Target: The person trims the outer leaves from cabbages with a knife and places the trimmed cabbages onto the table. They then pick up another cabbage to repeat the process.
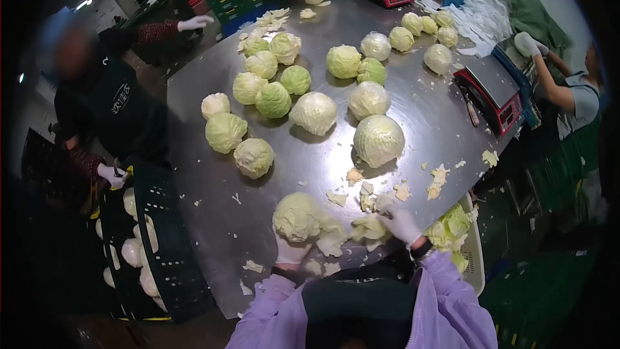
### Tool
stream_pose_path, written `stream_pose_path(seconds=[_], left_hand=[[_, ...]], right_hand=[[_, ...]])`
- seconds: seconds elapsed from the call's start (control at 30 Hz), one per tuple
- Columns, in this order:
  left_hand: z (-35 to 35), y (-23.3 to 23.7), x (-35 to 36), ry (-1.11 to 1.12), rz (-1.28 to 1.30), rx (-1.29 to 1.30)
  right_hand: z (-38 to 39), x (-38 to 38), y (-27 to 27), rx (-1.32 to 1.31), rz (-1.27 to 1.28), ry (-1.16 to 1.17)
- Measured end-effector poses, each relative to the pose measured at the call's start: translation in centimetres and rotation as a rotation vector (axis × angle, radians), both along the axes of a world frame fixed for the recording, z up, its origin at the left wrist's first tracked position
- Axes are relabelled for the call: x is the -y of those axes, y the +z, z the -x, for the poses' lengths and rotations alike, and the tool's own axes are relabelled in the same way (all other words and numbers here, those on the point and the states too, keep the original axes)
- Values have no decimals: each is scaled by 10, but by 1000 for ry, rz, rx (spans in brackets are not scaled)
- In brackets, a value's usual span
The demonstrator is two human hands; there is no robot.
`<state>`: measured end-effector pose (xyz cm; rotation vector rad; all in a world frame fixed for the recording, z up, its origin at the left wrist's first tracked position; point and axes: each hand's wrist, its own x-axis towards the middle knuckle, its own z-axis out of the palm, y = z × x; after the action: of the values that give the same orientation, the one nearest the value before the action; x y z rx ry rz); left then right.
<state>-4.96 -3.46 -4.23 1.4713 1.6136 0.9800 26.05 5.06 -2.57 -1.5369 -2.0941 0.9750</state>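
Note:
My left hand [292,251], in a white glove, is closed around the underside of a pale cabbage [296,215] at the table's near side. Loose outer leaves [332,236] lie against the cabbage's right side. My gloved right hand [402,225] is closed on a torn cabbage leaf [371,227] to the right of them; its fingertips are partly hidden. Leaf scraps [367,196] lie just beyond that hand. Farther up the steel table [290,161] sit several cabbages, among them a large one in a net-like wrap [379,141].
A dark crate [169,245] with wrapped cabbages stands at the left, a co-worker [123,100] beside it. A pale basket of leaves [476,265] is by my right side. Red scales [494,97] and a knife [472,111] lie right. Other people work at the far and right edges.

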Motion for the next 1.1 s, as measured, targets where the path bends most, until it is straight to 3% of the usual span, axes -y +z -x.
stream_pose_path(seconds=[0.07, 0.13, 0.2, 0.33, 0.37, 0.4, 0.43, 0.47, 0.53, 0.63, 0.67, 0.73, 0.77, 0.83, 0.87, 0.93, 0.97, 1.03, 1.07, 1.1], left_hand=[[-13, 9, -7, 45, 32, 428], [-27, 19, -12, -26, -41, 337], [-41, 21, -17, 60, 108, 1066], [-58, 48, -23, -93, 133, 923], [-60, 59, -21, -132, 144, 870], [-60, 69, -18, -170, 156, 814], [-62, 82, -13, -28, 289, 1375], [-60, 84, -13, -26, 292, 1374], [-54, 86, -12, -321, 342, 1812], [-59, 87, -7, -262, 381, 1849], [-60, 81, -4, -262, 379, 1849], [-63, 67, 0, -273, 80, 530], [-64, 74, -1, -275, 82, 527], [-64, 95, -6, -142, 329, 1126], [-63, 93, -6, -143, 328, 1124], [-57, 81, -4, -308, 115, 598], [-54, 68, -2, -308, 115, 597], [-47, 46, 2, -338, -49, 142], [-45, 45, 4, -338, -75, 87], [-44, 49, 4, -337, -55, 155]], right_hand=[[-22, 1, 25, 362, -123, -95], [-16, 3, 56, 366, -167, -116], [15, 11, 80, -474, 249, -217], [60, 12, 111, -591, 195, 22], [63, 10, 100, -491, -89, 113], [62, 10, 104, -495, -88, 105], [59, 10, 111, -447, -97, 148], [57, 9, 116, -396, -105, 195], [53, 12, 119, -360, -222, 260], [49, 18, 126, -169, -243, 258], [48, 20, 127, -140, -260, 262], [48, 21, 129, -115, -275, 263], [47, 21, 130, -75, -291, 262], [46, 19, 131, -35, -309, 258], [45, 16, 129, -107, -370, 258], [42, 11, 132, -181, -431, 258], [40, 9, 137, -281, -321, 193], [31, 8, 122, -436, 24, -9], [24, 5, 123, -435, 22, -4], [17, 0, 126, -617, 154, -124]])
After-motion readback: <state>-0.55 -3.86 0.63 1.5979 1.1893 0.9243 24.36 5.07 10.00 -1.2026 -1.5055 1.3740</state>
